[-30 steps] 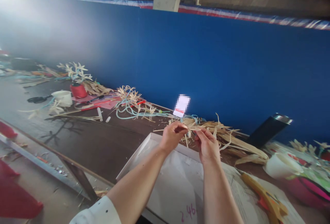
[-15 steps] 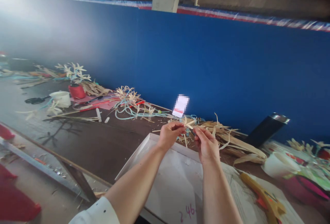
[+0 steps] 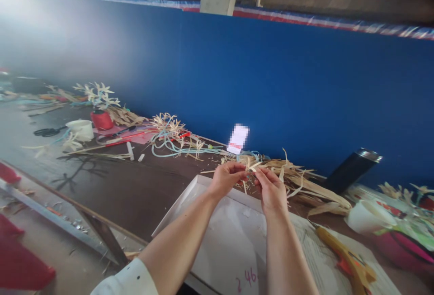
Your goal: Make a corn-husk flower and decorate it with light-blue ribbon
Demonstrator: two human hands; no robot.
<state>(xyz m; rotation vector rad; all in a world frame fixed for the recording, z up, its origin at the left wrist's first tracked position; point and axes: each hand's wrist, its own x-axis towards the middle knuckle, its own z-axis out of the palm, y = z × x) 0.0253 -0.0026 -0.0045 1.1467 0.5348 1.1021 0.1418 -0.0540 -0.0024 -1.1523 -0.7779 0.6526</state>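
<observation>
one pale husk piece (image 3: 251, 167) is pinched by the closed fingertips of both the left hand (image 3: 226, 178) and the right hand (image 3: 273, 192), above the far edge of one shallow white box (image 3: 183, 204), and its strips, too small to be counted, seem to be being arranged. a steady left pinch and a light adjustment by the right fingers appear to be called for. two white cups (image 3: 82, 130), far left and right, one dark flask (image 3: 352, 171) and one yellow tool (image 3: 334, 242), near right, are counted.
</observation>
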